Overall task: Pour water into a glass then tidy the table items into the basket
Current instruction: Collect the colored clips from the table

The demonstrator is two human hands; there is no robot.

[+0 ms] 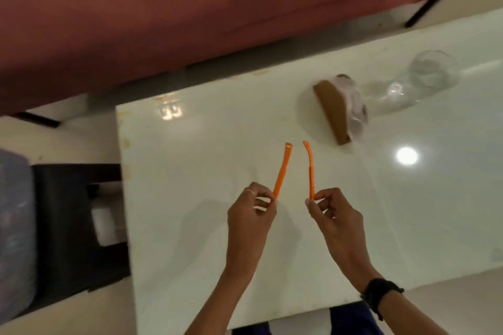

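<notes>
Red sofa (163, 13) fills the space beyond your white table (190, 226), the landmark. On the table's far right lie a clear jug (424, 79) and, beside it, a brown-edged basket (337, 109). Over the table's middle, your left hand (251, 215) and right hand (336, 219) each pinch one orange strip (283, 170) (310, 168) by its near end, held upright and apart, probably for carrying to the basket.

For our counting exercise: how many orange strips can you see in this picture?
2. One orange strip is pinched by the left hand; the other orange strip is pinched by the right hand. Both are above the white table. None looks hidden.
</notes>
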